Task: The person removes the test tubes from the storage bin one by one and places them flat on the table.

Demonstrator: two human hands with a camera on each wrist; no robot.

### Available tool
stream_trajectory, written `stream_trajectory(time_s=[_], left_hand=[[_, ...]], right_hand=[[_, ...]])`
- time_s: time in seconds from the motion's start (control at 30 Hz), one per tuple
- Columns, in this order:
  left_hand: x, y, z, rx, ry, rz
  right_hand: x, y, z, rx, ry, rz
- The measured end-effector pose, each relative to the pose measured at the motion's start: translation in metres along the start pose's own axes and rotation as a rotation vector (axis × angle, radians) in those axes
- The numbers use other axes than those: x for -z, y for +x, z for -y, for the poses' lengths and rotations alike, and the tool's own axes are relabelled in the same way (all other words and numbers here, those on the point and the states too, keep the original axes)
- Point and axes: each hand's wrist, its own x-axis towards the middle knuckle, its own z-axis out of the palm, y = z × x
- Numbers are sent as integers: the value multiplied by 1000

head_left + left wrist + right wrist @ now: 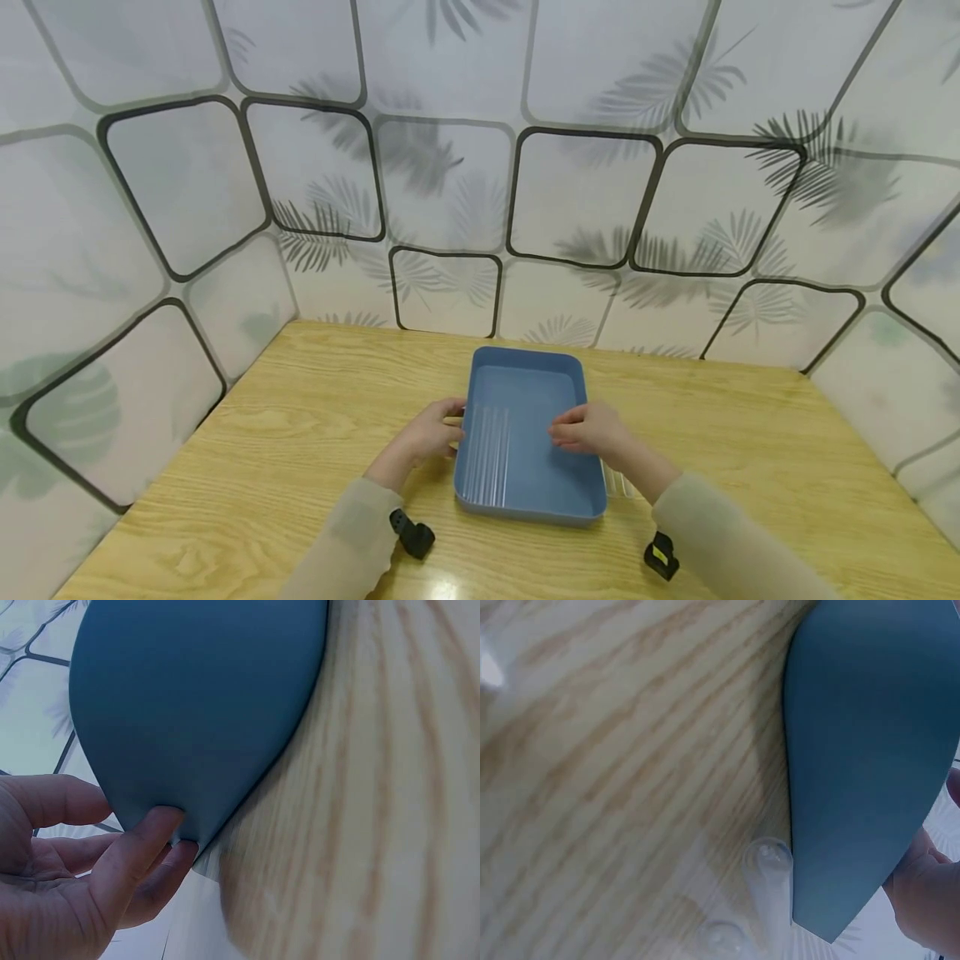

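A shallow blue tray [532, 503] lies on the wooden table. Several clear tubes [486, 458] are lined up side by side along its left part. My left hand [427, 432] is at the tray's left side, its thumb [135, 855] and fingers touching the outer wall. My right hand [591, 429] reaches over the right wall into the tray, fingertips close together above the bare floor. Whether it holds a clear tube I cannot tell. In the right wrist view the tray's wall hides most of that hand.
A few more clear round-ended tubes [769, 859] lie on the table [735, 450] close to the tray's right wall, partly under my right forearm. Behind the table and at both sides stands a patterned curtain [450, 192]. A black wrist strap [412, 535] sits on my left sleeve.
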Motion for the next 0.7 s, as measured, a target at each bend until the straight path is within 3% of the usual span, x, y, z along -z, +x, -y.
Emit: stream_trajectory(time_s=[0.23,0.7], left_hand=[[-1,-1,0,23,17,-7],[-2,-2,0,-2,23,-7]], right_hand=[[-6,-1,-4,-8,14,-7],[-15,2,-3,-2,7,21]])
